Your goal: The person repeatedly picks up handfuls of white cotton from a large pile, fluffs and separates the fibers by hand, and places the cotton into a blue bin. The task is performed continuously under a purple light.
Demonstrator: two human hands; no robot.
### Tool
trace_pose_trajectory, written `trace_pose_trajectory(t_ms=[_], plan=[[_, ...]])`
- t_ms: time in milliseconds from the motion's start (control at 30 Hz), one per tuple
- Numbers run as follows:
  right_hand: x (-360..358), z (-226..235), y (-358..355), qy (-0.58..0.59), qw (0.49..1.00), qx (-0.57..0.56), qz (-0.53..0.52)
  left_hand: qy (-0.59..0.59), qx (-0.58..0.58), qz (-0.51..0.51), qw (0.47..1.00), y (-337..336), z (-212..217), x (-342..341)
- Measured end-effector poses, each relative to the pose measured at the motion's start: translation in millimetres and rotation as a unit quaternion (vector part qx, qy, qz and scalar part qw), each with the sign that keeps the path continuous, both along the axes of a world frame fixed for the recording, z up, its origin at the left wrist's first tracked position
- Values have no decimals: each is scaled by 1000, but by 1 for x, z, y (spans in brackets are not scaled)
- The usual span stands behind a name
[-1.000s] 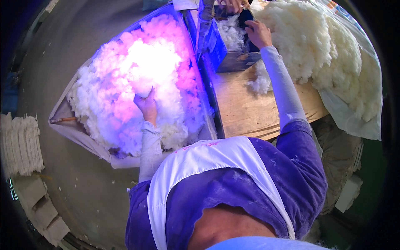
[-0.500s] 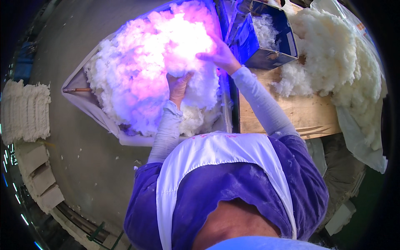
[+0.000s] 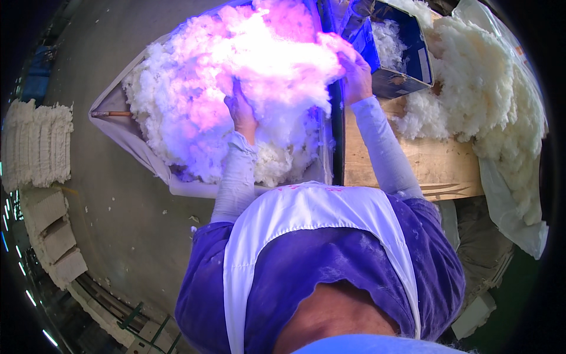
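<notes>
A heap of loose, fluffy white fibre (image 3: 171, 112) fills a cloth-lined bin (image 3: 132, 144) in front of me. Bright pink and violet light washes over the heap's far part and whitens its detail. My left hand (image 3: 242, 115) is closed on the fibre near the heap's middle, its fingertips partly sunk in the fluff. Over the bin's right edge, my right hand (image 3: 355, 74) grips the right end of a tuft, thumb and fingers bent round it. The tuft stretches between both hands.
Right of the bin, a dark blue box (image 3: 404, 84) holding white fibre stands on a wooden board (image 3: 407, 162). A large pile of fibre (image 3: 477, 76) lies beyond it on plastic sheeting (image 3: 510, 206). A rod (image 3: 112, 114) shows at the bin's left corner. Layered white batting (image 3: 38, 144) sits far left.
My right hand has moved right, away from my left, drawing the tuft out over the bin's right edge. My left hand has shifted slightly left.
</notes>
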State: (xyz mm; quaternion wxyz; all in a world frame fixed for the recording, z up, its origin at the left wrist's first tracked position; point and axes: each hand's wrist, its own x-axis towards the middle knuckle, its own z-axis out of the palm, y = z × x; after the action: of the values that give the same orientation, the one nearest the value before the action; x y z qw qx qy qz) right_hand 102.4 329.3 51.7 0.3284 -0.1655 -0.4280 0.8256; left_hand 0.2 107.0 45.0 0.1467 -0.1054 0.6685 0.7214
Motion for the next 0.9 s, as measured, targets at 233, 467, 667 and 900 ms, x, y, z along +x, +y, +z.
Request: trace_pose_trajectory(t_ms=[233,467,667,900], plan=[[13,11,9,-65,998,-15,-11,-17,98,58,993,4,-9,-9],[-14,-3,-57,-69,970,233,16,5,125,-1,992,16,-2,5],[-22,-29,-45,-90,984,116,97,1,24,-5,1000,22,-16,18],[-4,-22,0,-163,986,-31,-12,-42,410,-67,909,-18,-52,-25]])
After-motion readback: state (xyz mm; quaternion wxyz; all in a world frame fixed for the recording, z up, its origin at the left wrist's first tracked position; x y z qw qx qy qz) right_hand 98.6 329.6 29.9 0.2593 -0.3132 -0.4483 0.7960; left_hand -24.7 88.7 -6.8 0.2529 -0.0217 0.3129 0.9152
